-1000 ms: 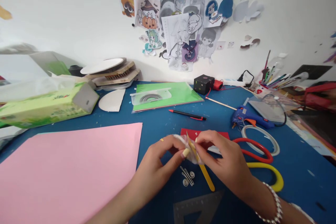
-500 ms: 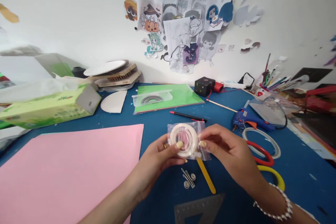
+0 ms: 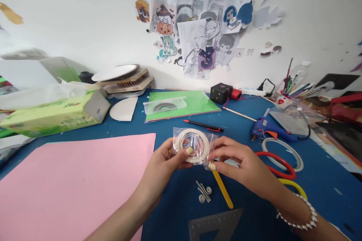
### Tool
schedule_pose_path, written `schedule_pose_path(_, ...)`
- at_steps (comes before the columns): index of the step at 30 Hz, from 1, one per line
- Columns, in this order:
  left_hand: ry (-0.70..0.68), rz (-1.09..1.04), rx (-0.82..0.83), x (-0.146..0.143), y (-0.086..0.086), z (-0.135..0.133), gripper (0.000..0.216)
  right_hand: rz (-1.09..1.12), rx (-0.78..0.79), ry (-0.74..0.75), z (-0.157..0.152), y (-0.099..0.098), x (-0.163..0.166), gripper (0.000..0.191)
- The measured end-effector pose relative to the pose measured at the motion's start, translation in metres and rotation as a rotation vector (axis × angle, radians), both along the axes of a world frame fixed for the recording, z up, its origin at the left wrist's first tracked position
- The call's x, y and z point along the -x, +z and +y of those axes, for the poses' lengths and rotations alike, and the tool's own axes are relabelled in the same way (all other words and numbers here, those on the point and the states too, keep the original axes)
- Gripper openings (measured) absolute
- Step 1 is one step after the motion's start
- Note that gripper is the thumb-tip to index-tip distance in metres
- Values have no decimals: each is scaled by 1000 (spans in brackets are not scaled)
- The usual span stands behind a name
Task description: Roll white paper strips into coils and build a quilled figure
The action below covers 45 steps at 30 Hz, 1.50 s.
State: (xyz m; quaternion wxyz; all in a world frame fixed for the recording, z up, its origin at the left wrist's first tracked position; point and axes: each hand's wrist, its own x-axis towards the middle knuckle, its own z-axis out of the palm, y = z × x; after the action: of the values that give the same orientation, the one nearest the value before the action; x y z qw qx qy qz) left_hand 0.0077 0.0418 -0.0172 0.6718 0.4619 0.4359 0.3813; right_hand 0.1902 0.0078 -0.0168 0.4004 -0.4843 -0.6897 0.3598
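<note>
Holding a clear bag (image 3: 195, 142) of off-white coiled strips (image 3: 204, 145) up over the blue worktop (image 3: 166, 207). Bag sits directly between left hand (image 3: 162, 165) and right hand (image 3: 243, 165), broad face toward the camera, long axis roughly left to right, dipping slightly at the right. Left hand clamped on the left side, thumb across the coils, so the nearer to them; right hand pinches the right edge. Nearer the body: yellow stick (image 3: 223, 190), small white curled shape (image 3: 204, 192), set square (image 3: 212, 219). Black pen (image 3: 203, 125) just beyond the bag.
</note>
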Motion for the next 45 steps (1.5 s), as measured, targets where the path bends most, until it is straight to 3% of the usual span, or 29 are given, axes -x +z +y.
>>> schedule_pose_path(27,-75,-13,68,1,0,0,20,80,128,9,-1,2,1,4)
schedule_pose_path(45,-67,74,56,2,-4,5,21,307,273,-172,-1,-4,-3,13)
